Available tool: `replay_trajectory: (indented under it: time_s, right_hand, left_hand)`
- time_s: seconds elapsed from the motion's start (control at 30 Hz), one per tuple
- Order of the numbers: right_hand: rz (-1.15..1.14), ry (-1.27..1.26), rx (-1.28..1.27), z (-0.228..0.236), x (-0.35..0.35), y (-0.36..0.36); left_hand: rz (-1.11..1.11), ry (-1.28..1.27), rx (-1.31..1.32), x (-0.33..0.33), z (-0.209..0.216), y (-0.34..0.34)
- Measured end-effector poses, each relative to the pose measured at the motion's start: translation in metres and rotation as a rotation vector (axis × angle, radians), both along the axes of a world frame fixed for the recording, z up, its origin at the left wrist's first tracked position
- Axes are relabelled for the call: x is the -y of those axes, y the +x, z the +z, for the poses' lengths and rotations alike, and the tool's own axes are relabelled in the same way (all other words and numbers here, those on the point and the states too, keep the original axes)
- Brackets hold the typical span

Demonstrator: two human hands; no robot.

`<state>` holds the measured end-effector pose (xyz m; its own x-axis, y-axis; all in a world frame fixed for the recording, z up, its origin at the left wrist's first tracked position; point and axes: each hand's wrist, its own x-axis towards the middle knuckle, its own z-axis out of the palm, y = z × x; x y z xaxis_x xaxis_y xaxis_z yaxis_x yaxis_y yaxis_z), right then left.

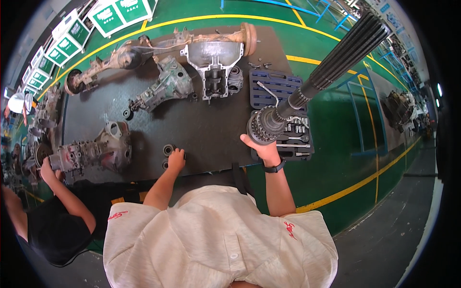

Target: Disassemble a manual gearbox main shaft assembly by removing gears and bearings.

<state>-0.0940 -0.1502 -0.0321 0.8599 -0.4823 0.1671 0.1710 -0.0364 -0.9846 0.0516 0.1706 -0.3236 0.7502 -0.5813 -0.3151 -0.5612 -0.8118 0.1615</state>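
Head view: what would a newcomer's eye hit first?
The long splined shaft slanting up toward the upper right, its geared end in the right hand. Then the rusty axle across the far side of the dark table, with a cut-open housing just in front.

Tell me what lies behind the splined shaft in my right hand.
Behind the splined shaft show an open tool case with sockets in it and green floor. The shaft's gears cover part of the case, so its contents there cannot be seen.
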Motion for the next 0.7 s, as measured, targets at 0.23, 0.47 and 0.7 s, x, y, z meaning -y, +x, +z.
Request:
replay_trajectory:
  time_s: [0.23, 0.47, 0.7]
  right_hand:
    - [-0.035, 0.034, -0.042, 0.009, -0.010, -0.002]
    - [0.027, 0.024, -0.017, 0.007, -0.001, 0.003]
    - [0.187, 0.014, -0.020, 0.028, 0.002, 0.010]
  left_hand:
    - [0.164, -0.155, -0.028, 0.005, 0.001, -0.002]
    - [0.270, -1.407, -0.067, 0.114, 0.309, 0.078]
    - [-0.482, -1.363, -0.214, 0.146, 0.644, 0.006]
